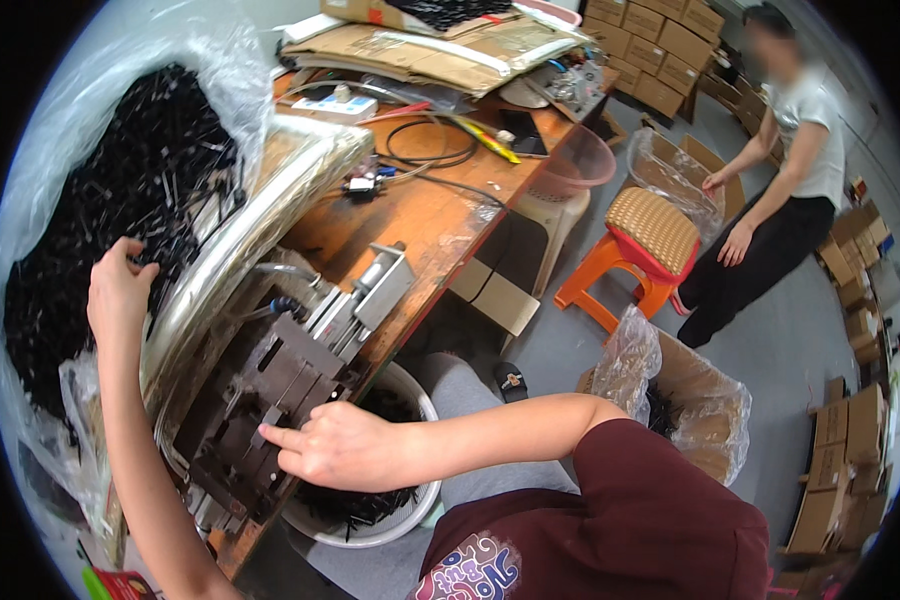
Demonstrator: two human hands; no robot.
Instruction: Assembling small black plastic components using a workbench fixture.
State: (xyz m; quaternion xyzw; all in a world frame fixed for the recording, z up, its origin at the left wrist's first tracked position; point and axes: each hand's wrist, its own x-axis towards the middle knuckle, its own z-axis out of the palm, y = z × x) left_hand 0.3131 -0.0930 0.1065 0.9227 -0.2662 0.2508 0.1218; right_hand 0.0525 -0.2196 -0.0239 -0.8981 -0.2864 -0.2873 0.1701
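Observation:
My left hand (120, 298) reaches over a heap of thin black plastic pieces (90, 170) in a box lined with clear plastic. Its thumb and fingers are bent with a gap between them, and I see nothing held. My right hand (342, 447) is over a dark metal fixture (280, 375) at the bench edge. The index finger points out and its tip meets a small part of the fixture, while the other fingers curl in. Whatever lies under those fingers is hidden. A metal cylinder with a bracket (378, 290) sits at the fixture's far end.
Below the bench edge, a white basket (430, 490) holds more black pieces. Cables (435, 160), a power strip (335, 107) and flattened cardboard (400, 65) lie on the bench. To the right are a lined carton (710, 400), an orange stool (610, 270) and another person (805, 150).

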